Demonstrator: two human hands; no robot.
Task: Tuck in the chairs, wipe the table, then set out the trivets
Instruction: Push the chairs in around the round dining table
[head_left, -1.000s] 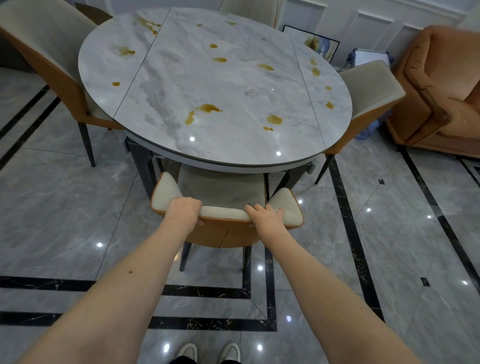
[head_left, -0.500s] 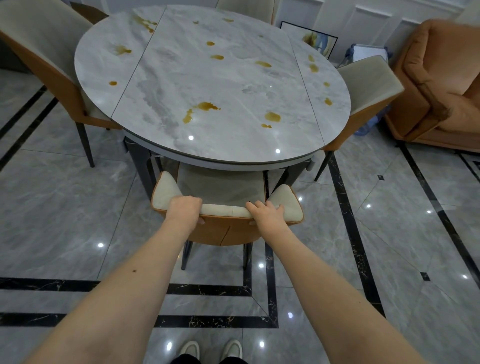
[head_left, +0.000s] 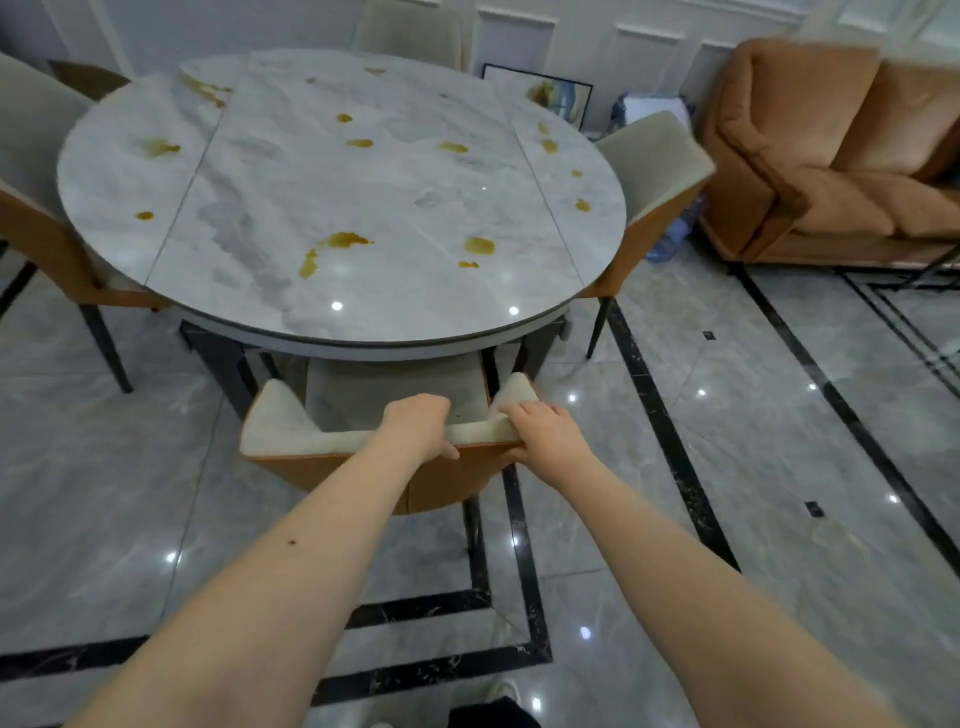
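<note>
- Both forearms extend forward from the lower edge of the view toward the near chair (head_left: 291, 436).
- Left hand (head_left: 415, 423): fingers curled over the top edge of the chair's cream backrest, thumb on the orange outer shell; it grips the backrest near its middle.
- Right hand (head_left: 540, 434): fingers laid over the top of the backrest at its right end, thumb below the edge; it holds the backrest.
- The near chair's seat lies partly under the near rim of the table (head_left: 363, 208).
- The round marble tabletop carries scattered brown stains (head_left: 340, 240).
- A left chair (head_left: 36, 234) and a right chair (head_left: 649, 171) sit close against the table; a far chair (head_left: 410, 26) stands behind it.
- An orange sofa (head_left: 831, 150) stands at the far right.
</note>
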